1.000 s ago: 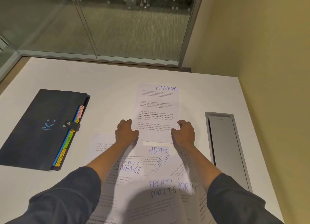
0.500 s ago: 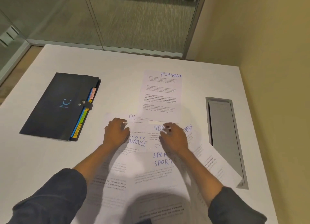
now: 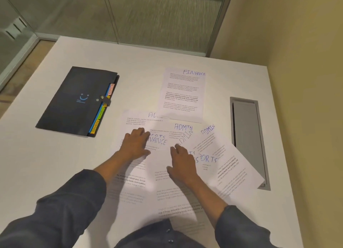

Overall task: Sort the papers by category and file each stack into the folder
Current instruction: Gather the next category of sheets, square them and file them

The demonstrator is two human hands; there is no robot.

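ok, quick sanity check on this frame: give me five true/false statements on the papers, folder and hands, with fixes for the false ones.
1. The black folder lies shut on the table, left of the papers. True.
2. One FINANCE sheet lies set apart, beyond the mixed pile. True.
3. The left hand grips the folder. False: it rests on the mixed pile, apart from the folder.
4. The right hand holds a sheet in the air. False: it lies on the pile, fingers relaxed.
5. A sheet corner overlaps the grey table hatch. True.
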